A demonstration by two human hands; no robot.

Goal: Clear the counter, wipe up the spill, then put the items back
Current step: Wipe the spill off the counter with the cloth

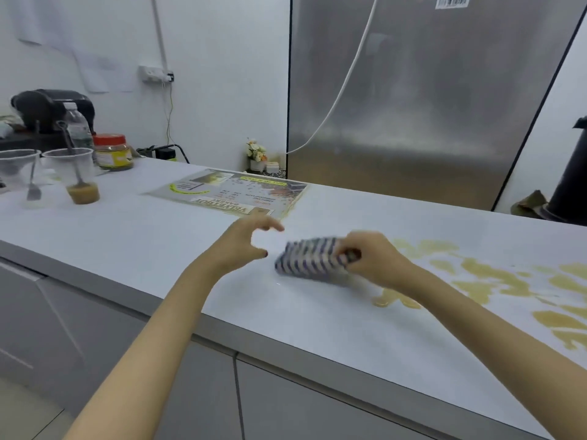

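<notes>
Left hand (246,244) spread loose, right hand (373,260) clenched

A steel fridge (428,106) fills the back — a white cable (346,84) hangs across it; small flowers (256,150) stand just left of it; a wall socket (154,73) farther left; grey cabinet doors (301,408) below.

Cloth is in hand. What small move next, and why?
Probably sweep the blue-and-white striped cloth rightward onto the yellowish-brown liquid spill. The right hand grips the cloth just left of the nearest puddle, the spill lies unwiped on the white counter, and the left hand is open, holding nothing.
</notes>
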